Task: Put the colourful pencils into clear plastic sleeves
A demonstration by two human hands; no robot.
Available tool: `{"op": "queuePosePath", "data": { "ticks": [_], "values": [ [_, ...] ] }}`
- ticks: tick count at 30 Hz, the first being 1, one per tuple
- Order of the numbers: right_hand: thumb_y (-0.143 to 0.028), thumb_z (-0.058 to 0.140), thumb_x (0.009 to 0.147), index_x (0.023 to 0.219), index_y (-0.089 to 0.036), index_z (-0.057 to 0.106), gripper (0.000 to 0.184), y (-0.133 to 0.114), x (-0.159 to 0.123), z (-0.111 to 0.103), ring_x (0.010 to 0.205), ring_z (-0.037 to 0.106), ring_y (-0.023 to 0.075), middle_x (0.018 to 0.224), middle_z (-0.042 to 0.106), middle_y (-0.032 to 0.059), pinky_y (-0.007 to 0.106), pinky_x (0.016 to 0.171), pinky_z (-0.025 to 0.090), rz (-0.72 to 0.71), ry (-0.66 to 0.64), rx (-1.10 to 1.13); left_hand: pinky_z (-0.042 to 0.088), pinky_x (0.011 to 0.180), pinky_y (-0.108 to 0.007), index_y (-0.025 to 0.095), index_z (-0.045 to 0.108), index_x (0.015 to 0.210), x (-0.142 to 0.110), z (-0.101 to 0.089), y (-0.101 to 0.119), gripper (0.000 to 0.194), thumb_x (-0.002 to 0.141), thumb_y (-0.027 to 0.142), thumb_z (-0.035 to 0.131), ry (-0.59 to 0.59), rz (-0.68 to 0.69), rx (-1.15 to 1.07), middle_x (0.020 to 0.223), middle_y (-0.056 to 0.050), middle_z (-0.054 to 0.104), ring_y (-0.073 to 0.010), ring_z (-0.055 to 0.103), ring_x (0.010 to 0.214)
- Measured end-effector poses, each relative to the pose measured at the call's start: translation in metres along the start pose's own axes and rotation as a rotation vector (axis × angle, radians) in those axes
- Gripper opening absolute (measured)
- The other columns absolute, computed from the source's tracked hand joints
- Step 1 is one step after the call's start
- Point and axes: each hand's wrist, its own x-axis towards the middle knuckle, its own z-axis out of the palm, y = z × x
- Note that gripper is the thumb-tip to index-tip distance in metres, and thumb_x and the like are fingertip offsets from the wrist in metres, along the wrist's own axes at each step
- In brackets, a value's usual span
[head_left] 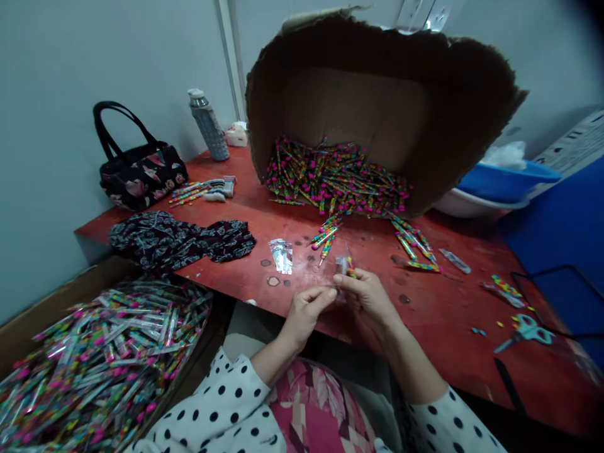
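My right hand (365, 299) pinches a small clear plastic sleeve (343, 270) with a colourful beaded pen (350, 267) inside its top. My left hand (306, 314) reaches in from the lower left, its fingertips at the sleeve's lower end. Just beyond my hands, several loose beaded pens (325, 239) lie on the red table (425, 314). More spill from a heap (335, 179) inside a tipped cardboard box (358, 82). A crumpled stack of clear sleeves (282, 256) lies to the left of my hands.
At lower left, a box (104, 358) holds many sleeved pens. A black floral handbag (141, 176), dark cloth (179, 239) and a bottle (207, 126) stand on the table's left. Teal scissors (526, 333) lie at right, with a blue-and-white basin (500, 189) behind.
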Motion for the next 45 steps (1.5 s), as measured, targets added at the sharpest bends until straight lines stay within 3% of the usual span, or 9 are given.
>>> {"op": "queuePosePath", "data": {
  "ticks": [6,9,12,16,20,26,37,45],
  "values": [
    [-0.039,0.075,0.054,0.05,-0.016,0.046,0.037,0.006,0.01,0.002,0.032,0.021,0.0022,0.036,0.031,-0.011,0.018,0.032,0.011,0.022,-0.042,-0.052,0.047,0.064,-0.025,0.01,0.068,0.062,0.009,-0.003,0.005,0.019,0.061,0.029,0.073,0.042,-0.112,-0.098,0.062,-0.003,0.062,-0.0145,0.058,0.064],
    [-0.046,0.067,0.065,0.056,-0.017,0.048,0.036,0.01,0.009,-0.001,0.032,0.023,0.0031,0.039,0.033,-0.0101,0.017,0.031,0.014,-0.038,-0.026,-0.087,0.05,0.062,-0.026,0.009,0.067,0.065,0.013,-0.005,0.004,0.021,0.059,0.028,0.074,0.091,-0.168,-0.154,0.063,-0.003,0.062,-0.012,0.058,0.059],
    [-0.049,0.054,0.078,0.078,-0.018,0.056,0.032,0.014,-0.008,-0.008,0.037,0.033,0.0056,0.052,0.044,-0.0063,0.017,0.033,0.024,-0.137,0.052,-0.162,0.051,0.059,-0.024,0.009,0.064,0.065,0.016,-0.007,0.001,0.022,0.058,0.027,0.076,0.212,-0.216,-0.258,0.062,-0.004,0.063,-0.0112,0.059,0.057],
    [-0.045,0.052,0.08,0.097,-0.02,0.059,0.031,0.026,-0.045,-0.018,0.044,0.045,0.0107,0.058,0.051,-0.0022,0.02,0.037,0.035,-0.209,0.141,-0.415,0.052,0.059,-0.024,0.01,0.06,0.065,0.019,-0.008,0.0,0.021,0.06,0.024,0.075,0.298,-0.227,-0.416,0.064,-0.004,0.064,-0.0122,0.062,0.058],
    [-0.041,0.056,0.076,0.096,-0.021,0.063,0.029,0.044,-0.07,-0.019,0.054,0.053,0.0157,0.065,0.059,0.0018,0.023,0.045,0.041,-0.279,0.189,-0.551,0.053,0.061,-0.026,0.012,0.058,0.067,0.023,-0.006,-0.002,0.02,0.064,0.024,0.073,0.325,-0.207,-0.517,0.064,-0.003,0.064,-0.013,0.063,0.06],
    [-0.036,0.049,0.083,0.096,-0.019,0.062,0.025,0.059,-0.073,-0.011,0.052,0.052,0.014,0.07,0.061,0.0024,0.022,0.046,0.038,-0.276,0.111,-0.676,0.053,0.061,-0.025,0.012,0.059,0.07,0.024,0.0,-0.003,0.018,0.066,0.024,0.071,0.33,-0.199,-0.537,0.064,-0.003,0.064,-0.0129,0.063,0.061],
    [-0.041,0.049,0.083,0.091,-0.018,0.059,0.027,0.054,-0.07,-0.003,0.041,0.041,0.0084,0.056,0.048,-0.0028,0.018,0.036,0.03,-0.128,0.08,-0.416,0.05,0.056,-0.022,0.011,0.06,0.071,0.014,0.01,-0.01,0.022,0.063,0.027,0.073,0.268,-0.132,-0.392,0.067,-0.003,0.065,-0.0121,0.062,0.059],
    [-0.048,0.05,0.081,0.096,-0.017,0.055,0.034,0.053,-0.068,-0.002,0.034,0.034,0.0049,0.055,0.048,-0.0048,0.015,0.029,0.027,-0.02,0.047,-0.2,0.049,0.06,-0.021,0.01,0.063,0.073,0.01,0.012,-0.011,0.022,0.065,0.029,0.071,0.18,-0.096,-0.379,0.068,-0.004,0.065,-0.011,0.061,0.062]
  ]
}}
